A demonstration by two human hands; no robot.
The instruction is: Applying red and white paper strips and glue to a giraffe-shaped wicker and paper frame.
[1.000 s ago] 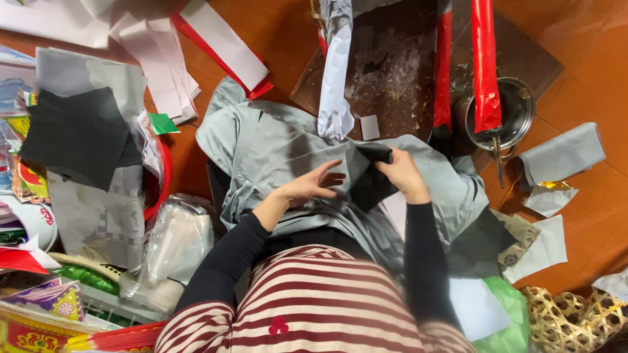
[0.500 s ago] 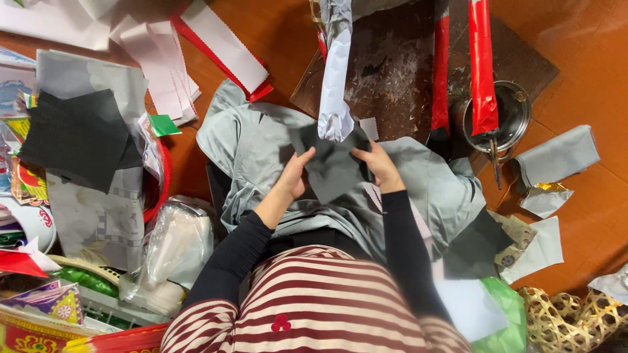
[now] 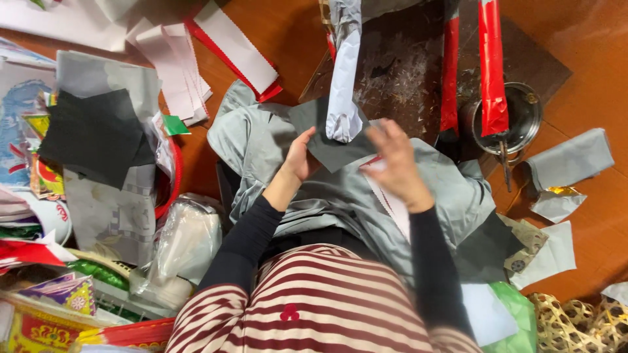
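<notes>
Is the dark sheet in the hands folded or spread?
Spread: the dark sheet lies flat between the left hand and the right hand.

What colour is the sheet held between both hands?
Dark grey, near charcoal: the sheet spans the left hand and right hand, clearest in the head view.
</notes>
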